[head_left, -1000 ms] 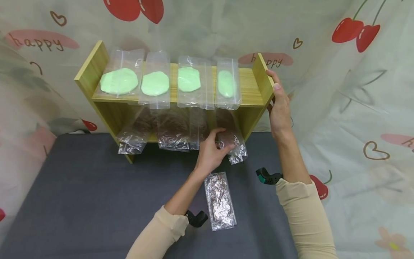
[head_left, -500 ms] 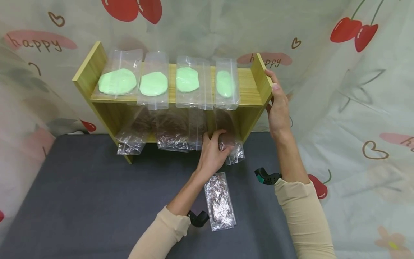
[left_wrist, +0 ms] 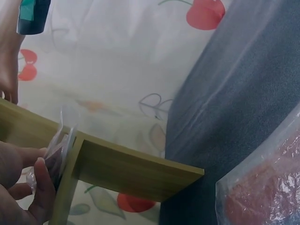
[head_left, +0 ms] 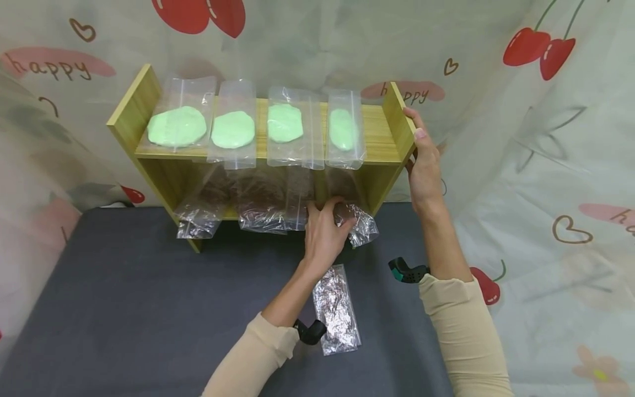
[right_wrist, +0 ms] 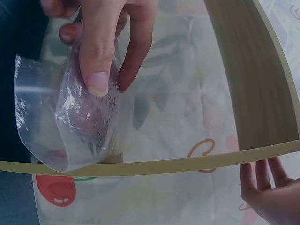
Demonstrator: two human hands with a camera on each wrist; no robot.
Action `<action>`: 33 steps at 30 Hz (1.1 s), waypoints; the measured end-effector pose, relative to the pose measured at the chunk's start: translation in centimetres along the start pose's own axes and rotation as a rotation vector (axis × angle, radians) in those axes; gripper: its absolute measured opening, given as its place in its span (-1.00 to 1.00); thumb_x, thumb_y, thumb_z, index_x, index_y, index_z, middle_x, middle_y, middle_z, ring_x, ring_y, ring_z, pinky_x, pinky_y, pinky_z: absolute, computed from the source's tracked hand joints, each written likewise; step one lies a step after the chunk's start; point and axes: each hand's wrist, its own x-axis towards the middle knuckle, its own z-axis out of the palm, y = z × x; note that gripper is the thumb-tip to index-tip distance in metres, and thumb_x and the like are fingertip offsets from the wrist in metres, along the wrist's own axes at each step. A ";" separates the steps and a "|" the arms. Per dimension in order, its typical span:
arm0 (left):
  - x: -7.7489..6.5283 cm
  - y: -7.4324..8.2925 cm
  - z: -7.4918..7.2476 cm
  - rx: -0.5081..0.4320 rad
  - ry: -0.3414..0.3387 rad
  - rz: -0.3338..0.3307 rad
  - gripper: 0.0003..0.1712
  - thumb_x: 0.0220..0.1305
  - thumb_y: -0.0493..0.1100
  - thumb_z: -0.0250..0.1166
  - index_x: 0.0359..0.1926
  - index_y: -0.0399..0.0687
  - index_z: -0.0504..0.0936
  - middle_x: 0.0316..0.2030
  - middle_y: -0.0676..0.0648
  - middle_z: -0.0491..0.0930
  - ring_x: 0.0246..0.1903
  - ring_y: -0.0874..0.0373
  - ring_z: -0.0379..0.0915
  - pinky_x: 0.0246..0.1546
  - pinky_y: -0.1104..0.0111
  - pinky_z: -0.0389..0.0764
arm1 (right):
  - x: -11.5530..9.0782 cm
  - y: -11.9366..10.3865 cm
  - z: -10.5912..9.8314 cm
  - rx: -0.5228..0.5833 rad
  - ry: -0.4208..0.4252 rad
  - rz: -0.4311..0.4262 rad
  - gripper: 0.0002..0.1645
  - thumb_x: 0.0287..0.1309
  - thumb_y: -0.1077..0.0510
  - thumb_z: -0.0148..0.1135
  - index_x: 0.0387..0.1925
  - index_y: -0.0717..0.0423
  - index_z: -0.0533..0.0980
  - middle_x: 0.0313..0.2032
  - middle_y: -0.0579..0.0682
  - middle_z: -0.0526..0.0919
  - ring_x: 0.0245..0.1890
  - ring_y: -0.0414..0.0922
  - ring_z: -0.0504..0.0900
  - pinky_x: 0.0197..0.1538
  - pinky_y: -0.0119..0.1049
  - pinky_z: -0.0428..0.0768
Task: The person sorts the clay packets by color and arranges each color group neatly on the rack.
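Note:
At the lower level's right end, my left hand grips a clear zip bag with dark reddish-brown contents. Its thumb lies across the crinkled plastic in the right wrist view, where the bag's loose end sticks out past the shelf board. Meanwhile my right hand holds the right side panel of the small wooden shelf, its fingertips against the outer face. Left of my left hand, several similar bags overhang the lower board's front edge.
On the upper board lie several clear zip bags with flat pale-green pieces. Another shiny bag with brownish contents lies on the dark grey table. A cherry-printed cloth hangs close behind and to the right.
My left hand stays around the same bag and shifts slightly; the bag's free end tips up to the right. My right hand keeps its place on the panel. The head view drifts slightly.

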 end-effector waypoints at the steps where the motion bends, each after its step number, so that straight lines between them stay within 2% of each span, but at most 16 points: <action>1: 0.0 0.0 0.0 -0.009 0.005 -0.003 -0.42 0.07 0.01 0.55 0.12 0.04 0.62 0.00 -0.31 0.39 -0.14 -0.20 0.49 -0.21 0.02 0.55 | 0.0 0.0 0.0 0.000 -0.001 -0.001 -0.43 0.44 -0.16 -0.21 0.37 -0.22 0.38 0.03 0.11 0.43 0.01 -0.04 0.39 0.06 -0.11 0.37; 6: 0.1 0.0 0.1 -0.049 0.023 -0.036 -0.30 0.07 0.02 0.54 0.21 -0.05 0.52 0.04 -0.31 0.40 0.01 -0.22 0.47 -0.01 0.00 0.51 | 0.1 -0.1 0.2 0.007 -0.010 -0.008 -0.42 0.44 -0.17 -0.21 0.38 -0.20 0.37 0.04 0.10 0.42 0.04 -0.03 0.38 0.08 -0.10 0.36; 10: -0.1 0.0 0.0 -0.065 0.027 -0.042 -0.31 0.13 0.03 0.51 0.23 -0.06 0.48 0.03 -0.26 0.42 0.02 -0.17 0.46 0.03 0.04 0.49 | 0.1 -0.2 0.3 0.002 -0.007 -0.013 -0.42 0.44 -0.16 -0.22 0.37 -0.20 0.38 0.06 0.09 0.41 0.06 -0.02 0.36 0.08 -0.10 0.35; 15: -0.7 0.0 -0.3 -0.069 0.029 -0.020 -0.37 0.19 -0.01 0.46 0.22 -0.09 0.47 -0.03 -0.21 0.44 -0.18 -0.05 0.52 -0.12 0.09 0.53 | 0.1 -0.2 0.4 0.001 -0.009 -0.015 -0.43 0.43 -0.16 -0.22 0.37 -0.20 0.38 0.07 0.09 0.41 0.08 -0.02 0.35 0.09 -0.09 0.34; 18: -1.3 0.0 -0.5 -0.092 0.000 -0.014 -0.38 0.25 -0.05 0.41 0.27 -0.09 0.43 0.01 -0.19 0.44 -0.27 0.05 0.58 -0.20 0.14 0.55 | 0.1 -0.1 0.3 0.002 -0.010 -0.014 -0.42 0.43 -0.17 -0.21 0.37 -0.21 0.38 0.06 0.10 0.41 0.06 -0.02 0.36 0.08 -0.09 0.35; 23: -2.8 0.0 -0.9 -0.164 -0.077 -0.019 -0.36 0.31 -0.11 0.35 0.35 -0.05 0.36 0.18 -0.18 0.38 -0.23 0.12 0.64 -0.19 0.15 0.56 | 0.0 -0.1 0.2 0.004 -0.005 -0.005 -0.42 0.42 -0.18 -0.21 0.37 -0.21 0.38 0.05 0.10 0.41 0.04 -0.03 0.36 0.07 -0.09 0.34; 26: -3.6 -0.2 -1.1 -0.196 -0.095 -0.014 -0.36 0.32 -0.14 0.34 0.37 -0.03 0.36 0.23 -0.15 0.37 -0.21 0.15 0.63 -0.22 0.19 0.57 | 0.0 -0.1 0.1 0.013 -0.001 0.000 -0.42 0.42 -0.17 -0.21 0.37 -0.20 0.38 0.04 0.07 0.41 0.05 -0.05 0.35 0.07 -0.10 0.34; 33: -5.5 -1.6 -1.7 -0.260 -0.131 0.011 -0.45 0.35 -0.17 0.30 0.33 -0.03 0.41 0.15 -0.08 0.45 -0.25 0.22 0.60 -0.30 0.38 0.60 | 0.0 -0.2 0.0 0.035 0.004 0.014 -0.42 0.43 -0.17 -0.22 0.37 -0.18 0.38 0.04 0.05 0.41 0.04 -0.06 0.36 0.07 -0.12 0.34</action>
